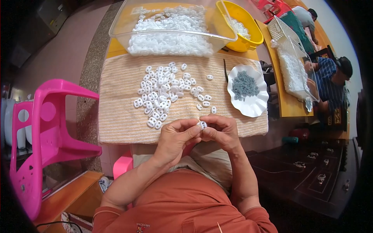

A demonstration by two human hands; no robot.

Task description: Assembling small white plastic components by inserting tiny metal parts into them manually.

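Note:
Close to the towel's front edge, my left hand (175,138) and my right hand (224,134) meet, fingertips pinched together. Between them is a small white oval plastic piece with two holes (203,124), gripped from both sides. The fingers cover part of it, and whether anything smaller is held with it cannot be made out. Beyond my hands, a loose pile of the same white two-hole pieces (159,91) lies on the striped towel (120,112). To the right, a white scalloped plate (252,108) carries a heap of tiny grey translucent parts (244,84).
A clear bin (178,37) full of white pieces stands at the back, beside a yellow basin (254,37). At left is a pink plastic stool (39,128). Far right, another person in a striped shirt (328,79) sits by a second table (285,106) bearing a clear bin (293,72).

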